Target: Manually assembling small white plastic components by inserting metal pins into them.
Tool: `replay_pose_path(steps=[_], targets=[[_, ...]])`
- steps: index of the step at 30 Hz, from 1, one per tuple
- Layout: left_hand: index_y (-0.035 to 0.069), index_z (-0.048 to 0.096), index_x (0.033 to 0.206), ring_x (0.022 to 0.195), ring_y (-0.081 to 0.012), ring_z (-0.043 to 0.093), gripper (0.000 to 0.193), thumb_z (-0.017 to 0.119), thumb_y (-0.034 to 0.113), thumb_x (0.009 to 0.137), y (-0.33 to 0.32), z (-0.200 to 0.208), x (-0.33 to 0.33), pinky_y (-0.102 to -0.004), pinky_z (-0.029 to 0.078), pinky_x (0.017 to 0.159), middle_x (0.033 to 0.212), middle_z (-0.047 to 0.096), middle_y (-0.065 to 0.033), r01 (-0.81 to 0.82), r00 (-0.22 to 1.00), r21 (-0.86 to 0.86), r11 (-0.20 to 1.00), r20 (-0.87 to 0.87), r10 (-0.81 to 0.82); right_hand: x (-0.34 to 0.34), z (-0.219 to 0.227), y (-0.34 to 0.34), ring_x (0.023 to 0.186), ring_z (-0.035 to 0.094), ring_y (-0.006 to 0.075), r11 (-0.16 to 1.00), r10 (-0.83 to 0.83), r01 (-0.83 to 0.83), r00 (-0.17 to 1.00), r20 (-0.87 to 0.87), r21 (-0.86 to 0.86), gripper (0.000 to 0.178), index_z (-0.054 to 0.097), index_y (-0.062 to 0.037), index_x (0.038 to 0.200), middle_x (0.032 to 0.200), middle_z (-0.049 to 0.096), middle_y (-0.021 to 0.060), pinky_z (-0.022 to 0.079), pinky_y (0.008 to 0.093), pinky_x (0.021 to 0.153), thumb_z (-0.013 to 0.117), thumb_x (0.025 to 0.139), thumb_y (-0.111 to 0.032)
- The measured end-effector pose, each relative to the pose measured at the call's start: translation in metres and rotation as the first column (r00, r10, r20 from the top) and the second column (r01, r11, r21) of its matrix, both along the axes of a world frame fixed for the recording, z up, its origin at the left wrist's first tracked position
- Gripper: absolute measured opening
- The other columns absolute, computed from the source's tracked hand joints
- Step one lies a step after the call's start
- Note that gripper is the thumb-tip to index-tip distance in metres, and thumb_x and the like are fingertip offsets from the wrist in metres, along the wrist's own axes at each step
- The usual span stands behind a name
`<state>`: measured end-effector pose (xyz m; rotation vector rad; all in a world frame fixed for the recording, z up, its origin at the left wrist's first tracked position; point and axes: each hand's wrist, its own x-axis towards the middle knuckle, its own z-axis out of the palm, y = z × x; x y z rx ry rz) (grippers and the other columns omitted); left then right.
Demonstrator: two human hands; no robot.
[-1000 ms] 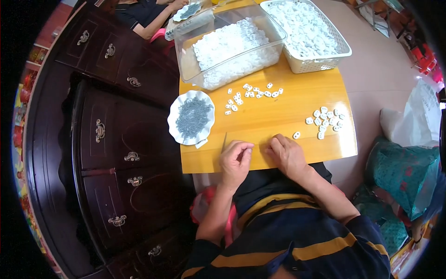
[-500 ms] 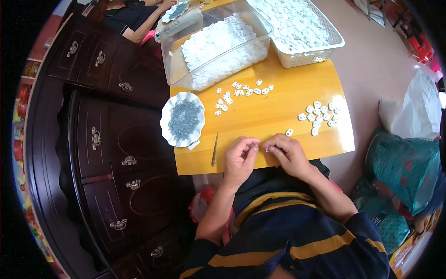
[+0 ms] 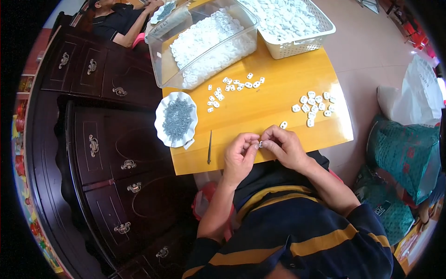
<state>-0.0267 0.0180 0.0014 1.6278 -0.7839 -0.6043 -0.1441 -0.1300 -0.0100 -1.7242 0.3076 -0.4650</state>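
Over the table's near edge my two hands meet, fingertips pinched together. My right hand (image 3: 289, 149) grips a small white plastic piece (image 3: 261, 144). The closed fingers of my left hand (image 3: 239, 157) press up to it, and whatever they hold is too small to make out. Just beyond my right hand lies a single white two-hole piece (image 3: 283, 125). More such pieces (image 3: 311, 115) sit in a cluster to the right, and smaller loose ones (image 3: 248, 85) lie scattered farther off. Left of my left hand rests a slim, dark, pointed tool (image 3: 209, 148).
A scalloped white dish (image 3: 160, 116) of small grey metal parts (image 3: 178, 120) stands at the table's left edge. Behind are a clear bin (image 3: 160, 69) and a pale basket (image 3: 297, 49), both full of white pieces. Another person (image 3: 118, 23) sits at upper left, beside the dark cabinet (image 3: 93, 121).
My hands have come together, closing the small gap between their fingertips, with the white piece now between them. The view has shifted slightly, so the table's contents appear a little more to the left.
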Motion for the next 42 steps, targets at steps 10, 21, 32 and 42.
replay_pose_path(steps=[10, 21, 32, 42], targets=[[-0.001, 0.064, 0.113, 0.085, -0.0051, 0.065, 0.016, 0.065, -0.006, 0.098, 0.005, -0.004, 0.003, -0.0204, 0.051, 0.078, 0.097, 0.070, -0.0011, -0.010, 0.999, -0.026, 1.000, -0.053, 0.009, 0.000, 0.000, 0.002, 0.070, 0.059, 0.0117, 1.000, -0.017, 0.017, 1.000, -0.014, -0.024, 0.008, 0.062, -0.0032, 0.099, 0.079, 0.064, 0.0040, 0.049, 0.0279, 0.065, 0.069, 0.098, -0.006], [-0.001, 0.065, 0.111, 0.084, -0.0056, 0.066, 0.015, 0.068, -0.005, 0.096, 0.001, -0.002, 0.002, -0.0209, 0.052, 0.076, 0.095, 0.071, -0.0016, -0.032, 0.998, -0.013, 0.999, -0.055, 0.031, 0.001, -0.001, 0.004, 0.069, 0.058, 0.0108, 0.999, -0.044, 0.043, 0.999, -0.015, -0.018, 0.009, 0.062, -0.0028, 0.098, 0.077, 0.063, 0.0040, 0.049, 0.0271, 0.064, 0.071, 0.097, -0.006], [0.001, 0.068, 0.108, 0.077, -0.0036, 0.063, 0.015, 0.070, -0.005, 0.094, -0.009, 0.014, -0.006, -0.0199, 0.051, 0.069, 0.090, 0.071, -0.0001, -0.045, 0.995, 0.032, 0.998, 0.092, 0.042, -0.001, -0.005, 0.005, 0.068, 0.063, 0.0130, 0.986, -0.100, 0.106, 0.994, -0.054, 0.128, 0.006, 0.068, -0.0039, 0.097, 0.077, 0.068, 0.0081, 0.052, 0.0300, 0.065, 0.071, 0.095, -0.009], [0.001, 0.067, 0.121, 0.079, -0.0040, 0.061, 0.030, 0.071, -0.004, 0.091, -0.019, 0.013, 0.001, -0.0203, 0.050, 0.071, 0.093, 0.067, 0.0000, 0.080, 0.996, -0.021, 0.997, -0.035, -0.080, -0.029, 0.002, -0.010, 0.078, 0.057, 0.0042, 0.931, -0.129, 0.118, 0.992, 0.007, 0.345, 0.005, 0.061, -0.0033, 0.104, 0.090, 0.063, -0.0023, 0.048, 0.0210, 0.070, 0.065, 0.102, -0.004]])
